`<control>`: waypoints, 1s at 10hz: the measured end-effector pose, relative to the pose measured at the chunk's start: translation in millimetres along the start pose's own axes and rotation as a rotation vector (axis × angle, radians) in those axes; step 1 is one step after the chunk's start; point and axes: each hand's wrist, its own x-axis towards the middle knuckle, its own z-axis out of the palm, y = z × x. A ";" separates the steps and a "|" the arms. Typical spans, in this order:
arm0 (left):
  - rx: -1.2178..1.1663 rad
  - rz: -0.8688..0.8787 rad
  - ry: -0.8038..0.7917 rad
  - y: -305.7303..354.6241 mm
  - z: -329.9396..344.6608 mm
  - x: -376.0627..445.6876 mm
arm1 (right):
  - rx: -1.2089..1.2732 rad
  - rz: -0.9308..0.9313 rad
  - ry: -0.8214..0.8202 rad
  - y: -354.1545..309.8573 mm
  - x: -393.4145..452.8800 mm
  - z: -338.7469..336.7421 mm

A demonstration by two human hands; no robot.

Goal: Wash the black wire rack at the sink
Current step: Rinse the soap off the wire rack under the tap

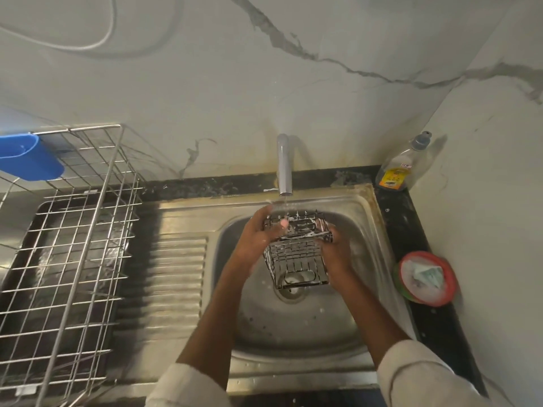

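Both hands hold the black wire rack [296, 254] in the middle of the frame, over the bowl of the sink [188, 254], just under the tap [284, 165] where water runs down. My left hand [258, 236] is closed on the left upper edge of the rack, with the fingers curled over the wires, and my right hand [335, 245] is clamped on the right side. I judge that I keep it tilted, with the far end high under the stream, so the water can run through the wires and carry the white foam into the drain [291, 292]. The foam is seen on the upper wires, so the rinse seems not finished. At the left of the frame a steel dish rack [73, 259] stands on the draining side. At the right, on the dark counter [411, 230], a soap bottle [402, 168] stands in the corner and a red dish [426, 277] lies lower. The walls are pale marble.
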 end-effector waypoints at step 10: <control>0.371 0.083 0.611 -46.3 -42.2 -106.1 | -0.076 0.082 -0.375 -75.3 10.8 63.9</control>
